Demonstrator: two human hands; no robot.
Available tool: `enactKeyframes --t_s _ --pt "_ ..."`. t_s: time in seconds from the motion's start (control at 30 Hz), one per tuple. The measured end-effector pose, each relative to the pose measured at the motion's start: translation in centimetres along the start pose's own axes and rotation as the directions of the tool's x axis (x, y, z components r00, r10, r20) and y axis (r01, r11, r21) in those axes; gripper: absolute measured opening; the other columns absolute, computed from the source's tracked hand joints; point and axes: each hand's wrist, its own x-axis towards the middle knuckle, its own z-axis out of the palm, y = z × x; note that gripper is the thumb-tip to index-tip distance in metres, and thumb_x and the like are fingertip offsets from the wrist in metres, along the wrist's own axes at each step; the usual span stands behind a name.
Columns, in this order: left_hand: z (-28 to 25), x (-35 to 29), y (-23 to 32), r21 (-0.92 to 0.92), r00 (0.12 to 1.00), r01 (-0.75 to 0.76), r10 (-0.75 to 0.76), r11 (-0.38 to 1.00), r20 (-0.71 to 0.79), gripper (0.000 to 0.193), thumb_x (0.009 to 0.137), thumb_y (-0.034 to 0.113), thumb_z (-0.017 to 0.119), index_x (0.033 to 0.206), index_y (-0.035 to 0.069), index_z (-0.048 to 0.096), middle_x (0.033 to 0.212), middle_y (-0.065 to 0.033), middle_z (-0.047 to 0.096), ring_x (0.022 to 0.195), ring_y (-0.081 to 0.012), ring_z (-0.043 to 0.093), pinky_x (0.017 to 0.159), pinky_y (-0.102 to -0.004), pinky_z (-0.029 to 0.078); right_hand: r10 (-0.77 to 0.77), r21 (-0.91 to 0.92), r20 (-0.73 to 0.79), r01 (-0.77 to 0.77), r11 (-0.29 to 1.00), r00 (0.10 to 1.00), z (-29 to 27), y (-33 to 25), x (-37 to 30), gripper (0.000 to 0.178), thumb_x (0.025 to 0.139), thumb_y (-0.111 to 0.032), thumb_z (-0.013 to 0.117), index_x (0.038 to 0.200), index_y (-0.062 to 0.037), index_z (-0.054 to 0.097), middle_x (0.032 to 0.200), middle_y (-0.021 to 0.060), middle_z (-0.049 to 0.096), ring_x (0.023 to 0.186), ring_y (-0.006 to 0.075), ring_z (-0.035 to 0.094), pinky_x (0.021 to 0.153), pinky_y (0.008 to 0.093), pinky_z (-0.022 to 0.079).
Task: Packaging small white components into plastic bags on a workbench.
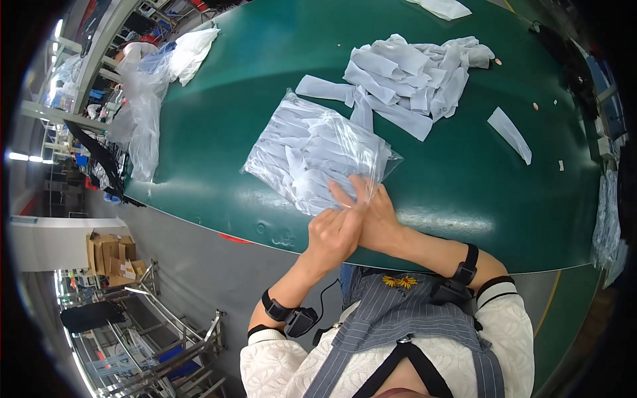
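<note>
A clear plastic bag (pixel 312 149) full of white fabric strips lies flat on the green table, near its front edge. My left hand (pixel 334 233) is closed at the bag's near right corner, its fingers pinching the film. Right beside it and touching it, my right hand (pixel 375 211) reaches to the same corner. Its fingers are stretched apart and show through the film; whether they are inside the bag or under a loose flap I cannot tell. Beyond the bag, a loose heap of white fabric strips (pixel 415 73) spreads over the table, a few reaching toward the bag.
One white strip (pixel 509 136) lies alone at the right. Crumpled clear plastic (pixel 142 109) and white cloth (pixel 192 54) hang over the table's left edge. Cardboard boxes (pixel 109 255) and a metal rack (pixel 156 331) stand on the floor at left. Clear packages (pixel 606 222) hang by the right edge.
</note>
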Motion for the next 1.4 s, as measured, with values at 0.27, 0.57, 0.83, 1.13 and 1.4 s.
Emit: enactKeyframes --t_s 0.27,0.57,0.83,1.13,1.4 --pt "0.1 -0.4 1.2 0.029 0.999 0.022 -0.023 0.999 0.048 0.027 0.071 -0.007 0.065 0.097 0.002 0.064 0.059 -0.0085 0.054 0.049 -0.0250 0.052 0.049 -0.0345 0.042 -0.103 -0.052 -0.127 0.097 0.994 0.986 2.8 -0.3 1.5 0.065 0.075 -0.033 0.067 0.133 -0.0061 0.051 0.136 0.0195 0.042 0.121 0.0361 0.044 0.091 0.0431 0.045" --pt "-0.6 -1.9 0.4 -0.003 0.980 0.197 -0.197 0.980 0.002 0.022 0.072 -0.004 0.064 0.094 0.000 0.063 0.060 -0.0067 0.052 0.051 -0.0250 0.054 0.050 -0.0348 0.042 -0.204 0.246 -0.219 0.257 0.935 0.954 1.4 1.7 -0.4 0.045 0.075 -0.023 0.068 0.114 -0.0044 0.059 0.131 0.0150 0.051 0.120 0.0303 0.049 0.075 0.0335 0.053" --pt "-0.1 -1.5 0.4 -0.001 0.984 0.080 -0.079 0.997 0.160 0.023 0.077 -0.006 0.065 0.099 0.003 0.064 0.071 -0.0094 0.063 0.055 -0.0261 0.057 0.053 -0.0357 0.045 -0.327 0.380 0.253 0.217 0.899 0.910 4.7 4.1 1.6 0.017 0.081 -0.020 0.063 0.093 -0.0082 0.066 0.093 0.0130 0.066 0.086 0.0307 0.063 0.070 0.0401 0.051" --pt "3.6 4.1 -1.7 0.340 1.000 -0.007 0.008 0.941 -0.001 0.032 0.074 0.005 0.064 0.105 0.001 0.056 0.067 -0.0070 0.055 0.053 -0.0244 0.056 0.051 -0.0342 0.043 -0.195 0.524 0.488 -0.106 0.845 0.851 -1.8 8.8 1.0 0.023 0.089 -0.026 0.058 0.085 -0.0063 0.068 0.080 0.0143 0.067 0.077 0.0349 0.064 0.069 0.0433 0.049" --pt "7.1 7.0 -2.2 0.089 0.920 0.026 -0.059 0.996 0.387 0.025 0.069 0.006 0.064 0.090 0.006 0.052 0.078 -0.0114 0.060 0.068 -0.0303 0.064 0.056 -0.0401 0.049 -0.301 0.502 0.103 0.211 0.838 0.948 2.4 11.8 1.7 0.024 0.088 -0.024 0.059 0.081 -0.0030 0.066 0.074 0.0122 0.066 0.073 0.0315 0.063 0.072 0.0406 0.049"
